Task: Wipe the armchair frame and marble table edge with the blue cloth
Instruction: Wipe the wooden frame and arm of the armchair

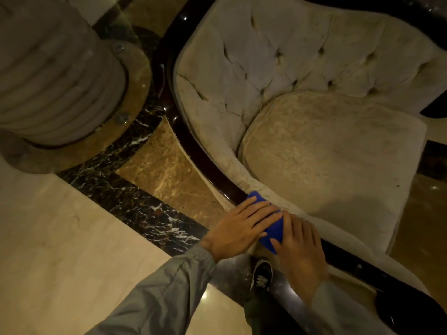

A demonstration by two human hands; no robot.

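The armchair has a dark glossy wooden frame (pixel 193 146) curving around pale tufted upholstery and a beige seat cushion (pixel 326 151). A blue cloth (pixel 273 232) lies on the frame's near arm rail. My left hand (pixel 242 228) presses flat on the cloth's left side with fingers together. My right hand (pixel 302 252) lies flat on its right side. Both hands pin the cloth against the rail, and most of the cloth is hidden beneath them. No marble table is in view.
A ribbed stone column (pixel 55 76) stands at the upper left on its round base. The floor is polished marble with a black veined band (pixel 125 199) and cream tiles (pixel 60 250). My black shoe (pixel 262 276) shows below the hands.
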